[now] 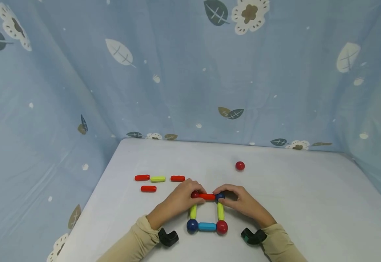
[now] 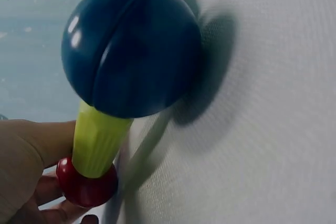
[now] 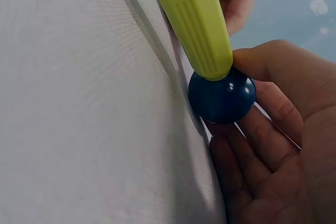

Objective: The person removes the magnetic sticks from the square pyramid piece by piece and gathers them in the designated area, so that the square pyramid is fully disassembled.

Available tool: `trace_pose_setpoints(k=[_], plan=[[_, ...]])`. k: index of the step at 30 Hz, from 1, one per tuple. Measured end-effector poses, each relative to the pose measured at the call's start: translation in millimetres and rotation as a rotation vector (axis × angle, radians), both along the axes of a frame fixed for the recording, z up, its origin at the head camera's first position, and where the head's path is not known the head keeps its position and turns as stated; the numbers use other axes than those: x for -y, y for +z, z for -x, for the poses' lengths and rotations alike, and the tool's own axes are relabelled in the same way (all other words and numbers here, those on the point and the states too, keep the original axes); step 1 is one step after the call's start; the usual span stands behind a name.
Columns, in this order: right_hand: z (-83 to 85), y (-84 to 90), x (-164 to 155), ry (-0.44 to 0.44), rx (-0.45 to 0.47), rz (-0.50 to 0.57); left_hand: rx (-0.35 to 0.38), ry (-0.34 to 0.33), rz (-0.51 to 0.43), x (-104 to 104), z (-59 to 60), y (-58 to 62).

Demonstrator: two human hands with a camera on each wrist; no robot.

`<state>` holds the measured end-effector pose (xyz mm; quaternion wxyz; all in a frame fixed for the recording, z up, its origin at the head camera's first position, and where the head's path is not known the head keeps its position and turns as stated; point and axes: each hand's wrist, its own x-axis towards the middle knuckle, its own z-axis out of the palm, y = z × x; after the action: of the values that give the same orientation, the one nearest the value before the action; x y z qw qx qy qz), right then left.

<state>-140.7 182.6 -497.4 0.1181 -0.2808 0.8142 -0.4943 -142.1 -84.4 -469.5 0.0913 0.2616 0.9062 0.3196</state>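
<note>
A square of magnetic rods and balls lies on the white table. Its far side is a red rod (image 1: 207, 197) between a red ball (image 1: 195, 194) and a dark blue ball (image 1: 220, 197). Yellow-green rods (image 1: 193, 213) run along both sides. The near side is a light blue rod (image 1: 207, 227) joining another dark blue ball (image 1: 192, 226) and a larger-looking red ball (image 1: 221, 227). My left hand (image 1: 185, 195) holds the far red ball between thumb and fingers. At the opposite far corner, my right hand (image 1: 240, 201) pinches the dark blue ball (image 3: 222, 98), thumb beside the yellow-green rod (image 3: 195, 24).
Left of the square lie three loose red rods (image 1: 148, 189) and one yellow-green rod (image 1: 158, 179). A single red ball (image 1: 240, 166) sits farther back on the table (image 1: 295, 189). Black wrist straps (image 1: 168, 237) are on both arms. A blue patterned curtain (image 1: 184, 91) hangs behind.
</note>
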Motion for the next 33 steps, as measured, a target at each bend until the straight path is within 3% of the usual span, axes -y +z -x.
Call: trace_pose_setpoints(k=[9, 17, 26, 33], plan=[[0.9, -0.4, 2.2, -0.025, 0.015, -0.014, -0.077, -0.029, 0.028, 1.1, -1.7, -0.4], [2.2, 2.1, -0.6, -0.041, 0.027, -0.026, -0.022, 0.043, 0.002, 6.2, -1.2, 3.5], [-0.4, 2.2, -1.6, -0.046, 0.009, -0.006, -0.059, 0.015, -0.016, 1.2, -3.9, 4.1], [0.5, 1.3, -1.1, -0.049, 0.013, -0.015, -0.128, -0.024, -0.018, -2.3, -6.3, 4.2]])
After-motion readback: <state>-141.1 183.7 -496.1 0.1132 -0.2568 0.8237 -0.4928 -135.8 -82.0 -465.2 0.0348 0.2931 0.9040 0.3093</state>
